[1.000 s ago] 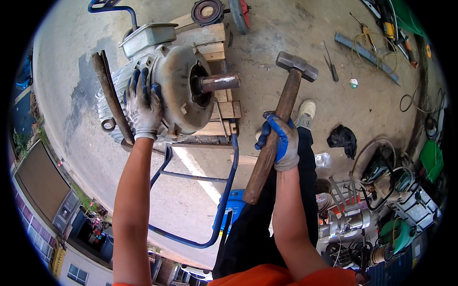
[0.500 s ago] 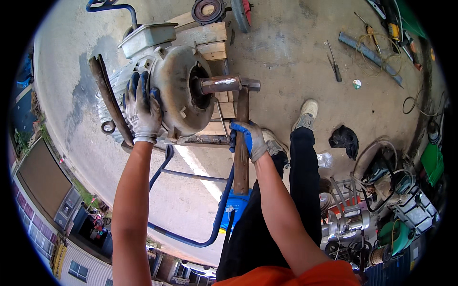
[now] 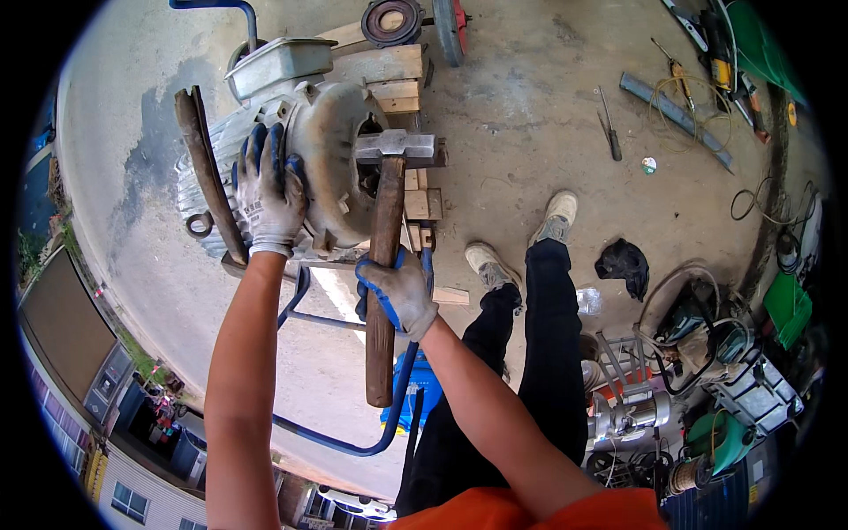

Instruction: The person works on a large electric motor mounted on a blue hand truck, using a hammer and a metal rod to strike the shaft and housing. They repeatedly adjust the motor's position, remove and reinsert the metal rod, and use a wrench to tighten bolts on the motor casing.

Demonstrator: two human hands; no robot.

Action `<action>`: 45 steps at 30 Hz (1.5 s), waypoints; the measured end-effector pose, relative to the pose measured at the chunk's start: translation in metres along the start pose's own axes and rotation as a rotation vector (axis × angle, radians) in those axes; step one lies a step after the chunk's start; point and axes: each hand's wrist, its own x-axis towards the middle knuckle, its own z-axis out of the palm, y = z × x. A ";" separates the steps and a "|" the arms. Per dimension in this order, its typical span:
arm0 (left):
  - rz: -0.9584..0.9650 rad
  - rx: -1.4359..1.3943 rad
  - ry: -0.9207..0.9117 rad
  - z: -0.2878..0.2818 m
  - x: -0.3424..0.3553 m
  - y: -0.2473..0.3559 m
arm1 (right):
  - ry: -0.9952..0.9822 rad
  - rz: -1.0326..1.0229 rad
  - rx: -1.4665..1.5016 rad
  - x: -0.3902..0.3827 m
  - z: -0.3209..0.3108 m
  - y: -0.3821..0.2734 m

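A large grey electric motor with a finned body lies on its side on wooden slats. My left hand, in a grey-and-blue work glove, rests on its housing with the fingers stretched out. My right hand, gloved alike, is wrapped round the wooden handle of a sledgehammer. The steel hammer head overlaps the motor's shaft in view, hiding most of it; whether they touch I cannot tell. Beside my left hand runs a long brown bar along the motor.
A blue tubular frame reaches below the motor, near a blue container. A round flange lies beyond on the wood. On the floor to the right are a screwdriver, a grey pipe, a black bag and assorted machinery.
My right hand has moved left and toward me with the sledgehammer. Its head has shifted from the shaft's outer end to in front of the motor's end face. My left hand stays on the housing.
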 end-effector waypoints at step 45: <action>-1.977 -1.797 0.890 0.075 -0.026 0.175 | -0.435 -0.010 -1.869 0.210 0.011 -0.194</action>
